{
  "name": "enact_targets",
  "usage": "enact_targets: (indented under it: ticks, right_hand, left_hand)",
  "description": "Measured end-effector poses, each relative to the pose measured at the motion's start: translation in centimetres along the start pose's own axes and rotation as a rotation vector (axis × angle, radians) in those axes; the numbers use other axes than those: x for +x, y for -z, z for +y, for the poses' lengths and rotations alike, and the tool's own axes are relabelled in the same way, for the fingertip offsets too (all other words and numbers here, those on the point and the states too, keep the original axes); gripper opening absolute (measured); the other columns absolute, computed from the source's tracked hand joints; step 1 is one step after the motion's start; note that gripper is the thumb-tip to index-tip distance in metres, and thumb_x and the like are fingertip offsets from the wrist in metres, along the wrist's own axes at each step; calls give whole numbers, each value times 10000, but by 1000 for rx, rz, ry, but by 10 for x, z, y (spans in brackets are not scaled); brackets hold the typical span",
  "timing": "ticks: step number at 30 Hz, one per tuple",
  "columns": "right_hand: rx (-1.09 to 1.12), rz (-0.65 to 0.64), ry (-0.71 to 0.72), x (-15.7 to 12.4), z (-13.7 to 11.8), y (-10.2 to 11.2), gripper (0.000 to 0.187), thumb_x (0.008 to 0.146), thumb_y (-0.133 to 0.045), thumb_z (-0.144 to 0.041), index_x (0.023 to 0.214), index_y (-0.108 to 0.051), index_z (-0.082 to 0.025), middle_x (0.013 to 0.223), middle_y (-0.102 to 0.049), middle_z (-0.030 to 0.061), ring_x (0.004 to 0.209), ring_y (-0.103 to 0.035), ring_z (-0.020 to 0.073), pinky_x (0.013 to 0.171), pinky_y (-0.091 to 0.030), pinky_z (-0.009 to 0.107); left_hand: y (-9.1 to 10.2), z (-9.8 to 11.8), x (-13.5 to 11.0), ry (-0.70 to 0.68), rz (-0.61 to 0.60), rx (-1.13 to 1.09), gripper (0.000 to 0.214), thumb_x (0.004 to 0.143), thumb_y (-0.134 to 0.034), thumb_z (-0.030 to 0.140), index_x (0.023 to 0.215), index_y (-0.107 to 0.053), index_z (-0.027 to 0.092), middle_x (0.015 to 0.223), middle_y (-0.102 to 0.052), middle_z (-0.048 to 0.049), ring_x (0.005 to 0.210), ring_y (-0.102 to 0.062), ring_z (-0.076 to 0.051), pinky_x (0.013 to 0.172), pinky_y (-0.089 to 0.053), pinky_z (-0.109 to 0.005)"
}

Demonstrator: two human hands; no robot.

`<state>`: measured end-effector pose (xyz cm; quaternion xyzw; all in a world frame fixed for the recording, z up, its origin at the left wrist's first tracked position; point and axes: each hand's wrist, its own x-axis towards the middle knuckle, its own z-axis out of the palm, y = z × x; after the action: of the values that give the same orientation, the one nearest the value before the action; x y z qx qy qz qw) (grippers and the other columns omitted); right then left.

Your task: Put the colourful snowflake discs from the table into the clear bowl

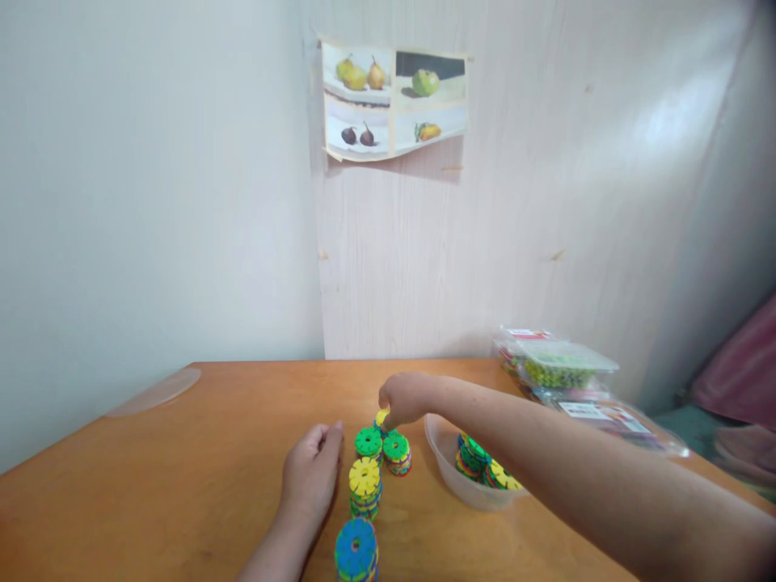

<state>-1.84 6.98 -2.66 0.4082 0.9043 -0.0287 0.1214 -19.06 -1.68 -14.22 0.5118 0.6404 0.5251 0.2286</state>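
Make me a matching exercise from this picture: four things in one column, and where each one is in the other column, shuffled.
1 blue-topped stack
2 clear bowl
3 fruit poster
4 yellow disc

A on the wall
B pinched in the right hand
C nearest the camera
D right of the disc stacks

Pairs: 1-C, 2-D, 3-A, 4-B

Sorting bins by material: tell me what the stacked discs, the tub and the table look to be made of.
Stacked discs: likely moulded plastic, with bright flat colours and notched rims. Tub: probably translucent plastic; the discs inside show through its wall. Table: wood or wood veneer, orange-brown with faint grain and a satin finish.
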Motion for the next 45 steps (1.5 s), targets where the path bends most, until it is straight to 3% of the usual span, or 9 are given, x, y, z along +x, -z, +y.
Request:
enact_targets:
  ticks: [8,15,21,29,37,45]
  right_hand:
    - [-3,66,13,-15,0,9,562,728,-660,-480,1213,-652,-195,1198,-682,104,1061,-635,272,752,-485,309]
    - [91,207,71,-76,31,18,522,710,-677,-402,1191,-632,-205,1116,-681,80,924,-627,211,687,-450,270]
    - [97,169,119,-115,50,0,457,710,-686,-415,1125,-665,-224,1034,-671,63,897,-615,216,720,-443,293]
    - [9,74,149,-118,54,-29,462,699,-693,-516,1134,-708,-361,1036,-655,69,962,-614,271,751,-437,337]
    - [-157,39,171,-112,44,-36,397,717,-669,-444,1093,-742,-338,1018,-687,91,1005,-599,299,824,-432,378]
    - [-186,39,197,-108,45,-38,404,698,-684,-434,1079,-748,-314,1017,-686,103,1005,-600,305,823,-430,383]
  left_hand:
    - [2,-2,2,1,-4,20,460,834,-469,610,651,-547,194,559,-482,39,601,-471,-156,577,-350,-247]
    - [3,-3,1,18,-17,2,465,826,-493,625,709,-593,186,595,-515,35,610,-463,-155,580,-364,-243]
    - [3,2,-1,23,0,33,456,812,-512,622,658,-555,195,574,-474,44,617,-449,-151,571,-345,-232]
    - [4,10,-4,2,0,47,434,810,-517,604,678,-570,194,606,-513,36,648,-476,-159,595,-363,-233]
    - [3,10,-4,-13,7,45,430,800,-529,599,668,-578,193,588,-516,33,627,-476,-159,584,-366,-235]
    - [3,8,-4,-8,16,36,447,806,-525,608,636,-543,195,561,-478,41,605,-456,-149,559,-348,-231]
